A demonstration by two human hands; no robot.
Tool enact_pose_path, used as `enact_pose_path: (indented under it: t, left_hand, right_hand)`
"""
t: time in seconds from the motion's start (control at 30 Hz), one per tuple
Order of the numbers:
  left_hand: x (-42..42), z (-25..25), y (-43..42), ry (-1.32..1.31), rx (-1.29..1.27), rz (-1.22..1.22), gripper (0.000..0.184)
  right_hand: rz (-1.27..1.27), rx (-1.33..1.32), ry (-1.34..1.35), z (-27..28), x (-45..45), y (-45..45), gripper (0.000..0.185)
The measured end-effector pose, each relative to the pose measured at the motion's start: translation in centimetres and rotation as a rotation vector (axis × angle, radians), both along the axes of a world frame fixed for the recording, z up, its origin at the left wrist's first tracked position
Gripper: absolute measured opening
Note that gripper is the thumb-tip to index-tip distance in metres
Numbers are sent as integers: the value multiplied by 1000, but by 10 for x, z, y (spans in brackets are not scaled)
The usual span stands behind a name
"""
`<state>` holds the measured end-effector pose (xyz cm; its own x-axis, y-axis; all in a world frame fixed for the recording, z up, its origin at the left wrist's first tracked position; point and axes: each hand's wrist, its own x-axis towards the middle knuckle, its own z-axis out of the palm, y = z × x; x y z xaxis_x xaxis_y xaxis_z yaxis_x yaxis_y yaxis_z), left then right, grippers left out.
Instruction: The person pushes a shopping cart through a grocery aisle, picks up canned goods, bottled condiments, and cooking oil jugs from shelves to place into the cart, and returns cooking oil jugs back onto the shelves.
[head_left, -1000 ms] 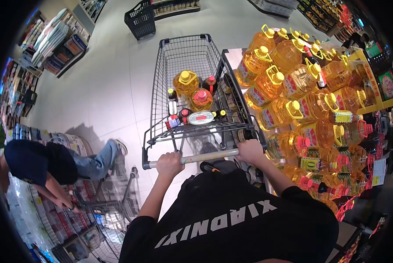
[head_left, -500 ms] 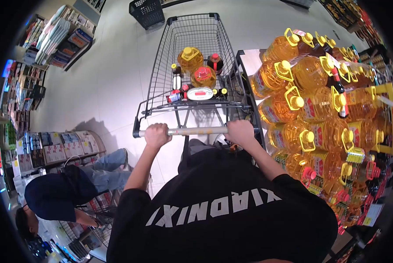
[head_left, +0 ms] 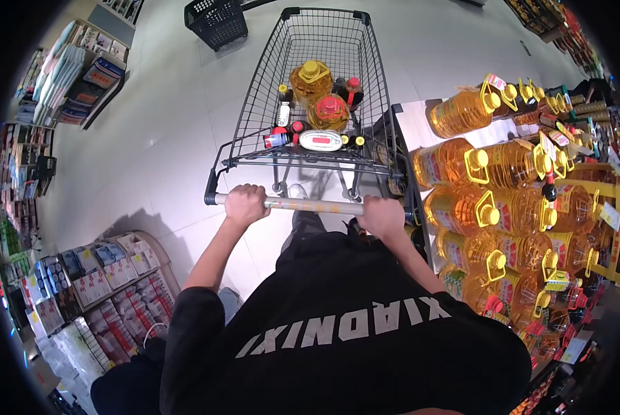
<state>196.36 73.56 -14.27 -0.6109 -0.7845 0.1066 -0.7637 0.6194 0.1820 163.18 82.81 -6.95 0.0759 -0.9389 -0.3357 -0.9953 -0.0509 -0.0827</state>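
Observation:
My left hand point(head_left: 247, 204) is wrapped round the left part of the shopping cart handle point(head_left: 310, 206). Near its right end, my right hand point(head_left: 382, 218) grips the same bar. Beyond the handle stretches the wire shopping cart point(head_left: 376, 69). Inside lie a yellow-capped oil jug point(head_left: 311, 81), a red-capped oil jug point(head_left: 329, 112), a dark red-capped bottle point(head_left: 352, 93) and a dark bottle with a yellow cap point(head_left: 284, 104). A white oval-shaped item with a red label point(head_left: 320, 140) and a few small bottles sit at the cart's near end.
To the right, a display of large oil jugs point(head_left: 462, 207) stands close beside the cart. A black basket point(head_left: 217, 22) is on the floor ahead left. Shelves of packaged goods point(head_left: 109, 277) line the left, with a person in dark clothing point(head_left: 130, 380) at the lower left.
The cart and I have moved forward along the oil display. The person on the left has slid back towards the bottom edge of view. Both hands stay on the handle.

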Motion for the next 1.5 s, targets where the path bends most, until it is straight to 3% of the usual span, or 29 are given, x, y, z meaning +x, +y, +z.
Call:
enact_pose_path:
  t: [0.23,0.33,0.5,0.63,0.7,0.73,0.83,0.97,1.1,1.23,1.43,1.5]
  left_hand:
    - [23,9,-105,-104,110,-157,21]
    - [13,35,-151,-372,481,-118,21]
    - [1,45,-215,-439,593,-220,24]
    - [-7,40,-255,-370,501,-230,23]
    - [-12,41,-273,-343,463,-227,21]
    - [-19,32,-279,-365,472,-247,21]
    - [-32,35,-313,-379,438,-296,21]
    - [-50,32,-351,-379,414,-347,21]
    - [-72,30,-398,-453,405,-403,21]
    - [-90,18,-439,-481,395,-469,21]
    - [-127,22,-503,-614,368,-553,20]
    - [-137,19,-518,-486,352,-522,19]
  right_hand:
    - [-184,3,-12,-3,55,-52,30]
    - [-207,-37,-18,-12,63,-71,31]
    - [-303,62,-91,-10,68,-109,38]
    - [-351,153,-172,-13,58,-143,47]
    - [-381,321,-291,-20,46,-163,55]
    - [-492,621,-532,-15,38,-183,53]
    - [-589,826,-788,-18,27,-212,47]
    - [-664,951,-920,-28,13,-239,46]
    - [-761,933,-1041,-25,4,-268,46]
    - [-812,1068,-1334,-42,-4,-290,43]
    - [-757,926,-1389,-44,-11,-333,38]
    - [-769,913,-1387,-42,-18,-345,38]
